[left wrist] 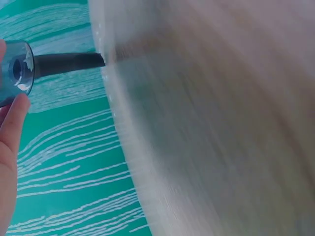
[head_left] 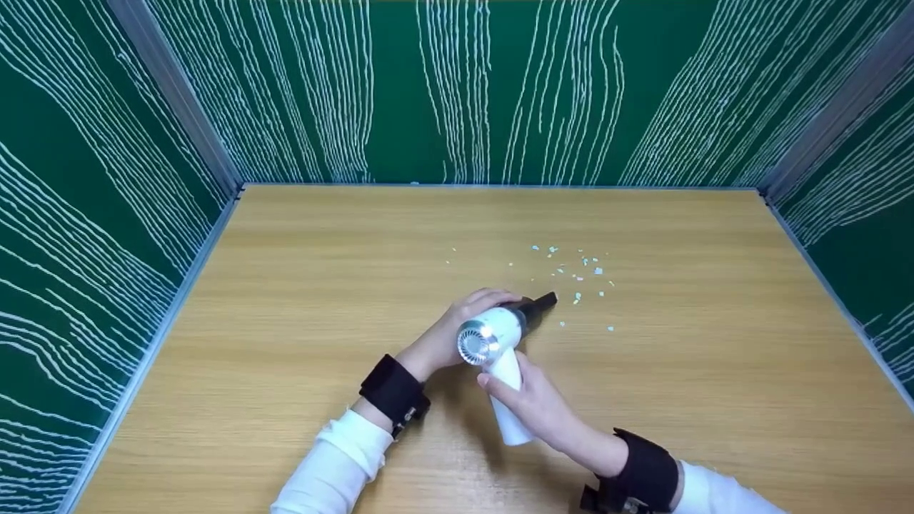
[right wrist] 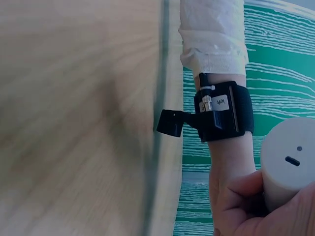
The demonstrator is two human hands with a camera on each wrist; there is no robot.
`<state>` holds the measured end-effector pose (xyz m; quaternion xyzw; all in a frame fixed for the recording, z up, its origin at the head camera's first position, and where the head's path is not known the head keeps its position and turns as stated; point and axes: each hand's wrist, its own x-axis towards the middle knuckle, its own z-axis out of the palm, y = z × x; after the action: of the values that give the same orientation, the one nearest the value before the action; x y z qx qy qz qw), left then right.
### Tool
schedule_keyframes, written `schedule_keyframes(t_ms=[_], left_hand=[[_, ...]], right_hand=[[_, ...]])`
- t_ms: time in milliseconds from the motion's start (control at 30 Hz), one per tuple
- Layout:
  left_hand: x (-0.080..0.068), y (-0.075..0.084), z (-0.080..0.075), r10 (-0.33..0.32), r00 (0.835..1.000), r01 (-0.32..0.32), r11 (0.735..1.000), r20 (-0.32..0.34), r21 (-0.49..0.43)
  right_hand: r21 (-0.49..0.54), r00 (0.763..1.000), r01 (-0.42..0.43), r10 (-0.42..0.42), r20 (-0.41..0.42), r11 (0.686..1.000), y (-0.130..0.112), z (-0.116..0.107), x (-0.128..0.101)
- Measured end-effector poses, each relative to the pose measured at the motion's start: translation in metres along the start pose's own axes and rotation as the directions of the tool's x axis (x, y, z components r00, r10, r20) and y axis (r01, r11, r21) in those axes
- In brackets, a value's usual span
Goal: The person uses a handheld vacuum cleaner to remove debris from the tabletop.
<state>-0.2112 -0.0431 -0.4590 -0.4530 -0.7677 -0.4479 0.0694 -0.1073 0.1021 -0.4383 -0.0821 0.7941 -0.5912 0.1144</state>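
A white handheld vacuum cleaner [head_left: 508,370] with a silver vented rear end is held over the table, tilted. My right hand [head_left: 546,407] grips its handle, the thumb lying across the near side. The left hand [head_left: 453,325] holds the front part from the left, partly hidden behind the body. In the left wrist view, fingers lie around the see-through dust cup [left wrist: 9,86], and a flat black nozzle [left wrist: 69,64] sticks out from it. This nozzle points toward small pale-blue and white scraps [head_left: 598,271] scattered on the tabletop. The round handle end [right wrist: 288,157] shows in the right wrist view.
The wood-grain table [head_left: 321,250] is bordered by green panels [head_left: 393,93] with wavy white lines at the back and both sides. Grey metal posts [head_left: 178,93] stand at the back corners. Black bands [head_left: 393,389] with small devices wrap both wrists.
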Motion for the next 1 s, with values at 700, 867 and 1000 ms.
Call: schedule_keyframes(t_ms=[700, 867, 1000], left_hand=[[-0.008, 0.003, -0.002, 0.028, 0.993, -0.026, 0.999, 0.112, -0.022], [-0.002, 0.02, -0.01, 0.033, 0.991, -0.02, 0.995, 0.13, -0.096], [0.003, 0.024, -0.01, 0.068, 0.988, -0.045, 0.986, 0.142, -0.158]], right_hand=[[0.013, 0.994, -0.003, 0.001, 0.112, 1.0, -0.008, 0.01, -0.02], [0.028, 0.994, -0.017, 0.014, 0.107, 0.999, -0.007, 0.01, -0.02], [0.06, 0.993, -0.054, 0.047, 0.113, 0.997, -0.006, 0.01, -0.019]])
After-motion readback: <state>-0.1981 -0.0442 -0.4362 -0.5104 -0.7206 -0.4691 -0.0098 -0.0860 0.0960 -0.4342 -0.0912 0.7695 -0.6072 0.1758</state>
